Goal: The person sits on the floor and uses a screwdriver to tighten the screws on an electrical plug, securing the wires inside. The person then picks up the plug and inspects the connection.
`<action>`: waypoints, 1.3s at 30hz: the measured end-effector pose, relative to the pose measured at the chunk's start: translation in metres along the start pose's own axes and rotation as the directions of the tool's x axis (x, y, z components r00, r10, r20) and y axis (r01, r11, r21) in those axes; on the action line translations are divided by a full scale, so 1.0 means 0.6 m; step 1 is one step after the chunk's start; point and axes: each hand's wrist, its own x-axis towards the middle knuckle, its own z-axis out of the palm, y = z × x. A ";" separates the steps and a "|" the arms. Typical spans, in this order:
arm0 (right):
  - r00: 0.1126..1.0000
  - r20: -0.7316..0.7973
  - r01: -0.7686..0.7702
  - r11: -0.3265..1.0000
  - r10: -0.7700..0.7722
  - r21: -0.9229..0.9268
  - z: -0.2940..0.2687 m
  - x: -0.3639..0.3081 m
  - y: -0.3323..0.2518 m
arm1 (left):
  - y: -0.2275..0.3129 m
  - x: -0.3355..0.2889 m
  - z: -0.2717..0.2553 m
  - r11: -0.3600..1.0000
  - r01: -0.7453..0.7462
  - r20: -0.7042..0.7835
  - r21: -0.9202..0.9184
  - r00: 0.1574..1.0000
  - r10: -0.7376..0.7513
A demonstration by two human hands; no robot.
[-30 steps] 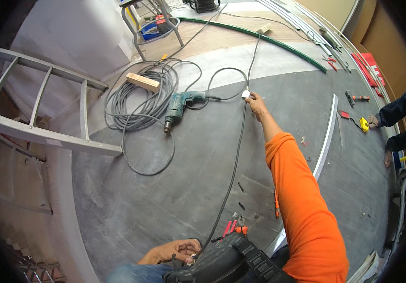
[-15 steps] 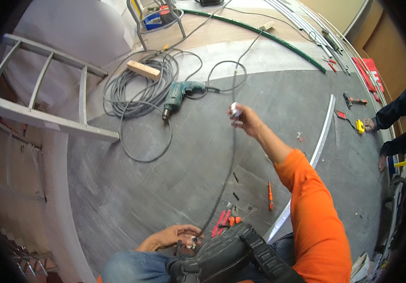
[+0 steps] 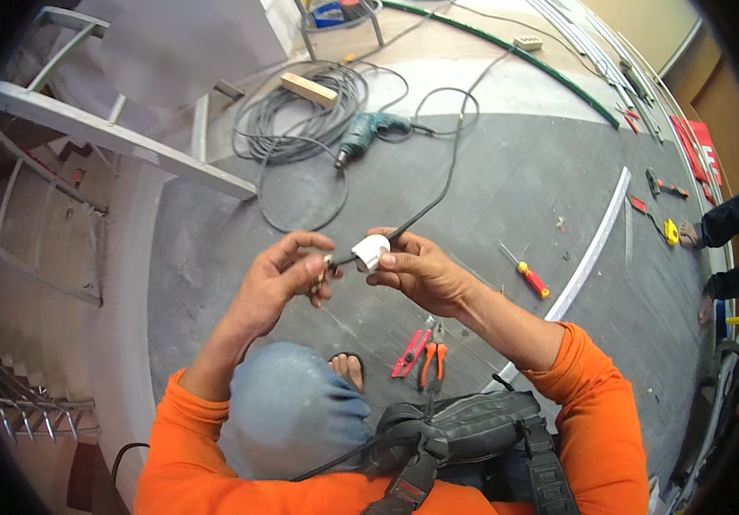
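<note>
Between my hands runs a dark grey cable (image 3: 450, 172), which passes through a white plug housing (image 3: 371, 251). My right hand (image 3: 429, 273) is closed around that housing, with thumb and fingers on its sides. My left hand (image 3: 276, 281) pinches the cable's end, where small pale and metallic parts show; the fingers partly hide them. A short stretch of cable separates the end from the housing. On the floor below lie orange-handled pliers (image 3: 440, 365) and a red tool (image 3: 410, 354). A red and yellow screwdriver (image 3: 533, 281) lies right of my right hand.
Ahead are a green drill (image 3: 369, 135) and coiled cable (image 3: 258, 137) with a wood block (image 3: 309, 89). A metal ladder (image 3: 129, 137) is at the left. A long metal strip (image 3: 591, 253) lies at the right, with a hammer (image 3: 666, 184), a yellow tape measure (image 3: 671, 232) and another person's feet (image 3: 690, 233) beyond.
My right hand has drawn back toward me along the cable with the white housing. My left hand has risen from my lap with the cable end. The two hands are now close together.
</note>
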 end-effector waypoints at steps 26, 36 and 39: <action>0.625 0.562 0.331 -0.468 -0.541 -0.819 0.118 -0.070 -0.097 | 0.061 -0.001 0.085 0.778 -0.468 -0.019 0.420 0.852 0.523; 0.796 0.291 0.560 0.461 -0.531 -0.689 0.131 -0.061 -0.201 | 0.221 0.017 0.130 0.827 -0.527 0.106 0.196 0.850 0.517; 0.807 0.330 0.583 0.570 -0.490 -0.580 0.137 -0.058 -0.234 | 0.268 0.017 0.138 0.811 -0.525 0.111 0.256 0.850 0.515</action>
